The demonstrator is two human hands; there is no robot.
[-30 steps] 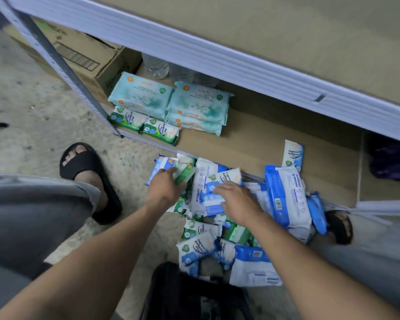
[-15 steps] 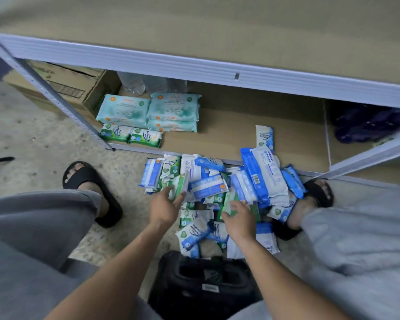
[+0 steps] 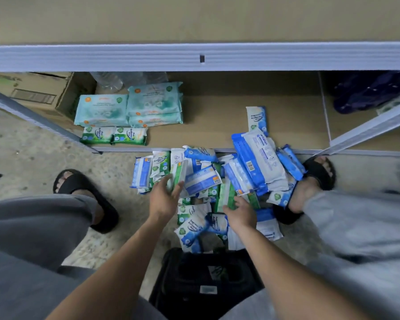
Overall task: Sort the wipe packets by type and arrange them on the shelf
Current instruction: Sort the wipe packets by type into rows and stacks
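Observation:
A heap of blue and green wipe packets (image 3: 203, 179) lies on the floor before the bottom shelf (image 3: 217, 125). My left hand (image 3: 165, 197) grips a small green packet (image 3: 179, 173) at the heap's left side, lifted on edge. My right hand (image 3: 240, 212) pinches another green packet (image 3: 225, 196) in the heap's middle. On the shelf's left stand teal packs (image 3: 129, 107) in stacks, with two small green packets (image 3: 113, 135) in front. One blue-and-white packet (image 3: 256, 117) lies alone further right on the shelf. A large blue antibacterial pack (image 3: 259, 158) leans on the shelf edge.
A cardboard box (image 3: 39, 91) and clear bottles (image 3: 111, 80) sit at the shelf's left back. A dark bag (image 3: 206, 282) stands between my knees. My sandalled feet (image 3: 83, 192) flank the heap. Dark cloth (image 3: 370, 91) fills the right compartment. An upper shelf beam (image 3: 201, 57) overhangs.
Both hands have drawn back from the far part of the heap toward me. The left hand now holds a green packet raised on edge; the right has taken hold of another green one.

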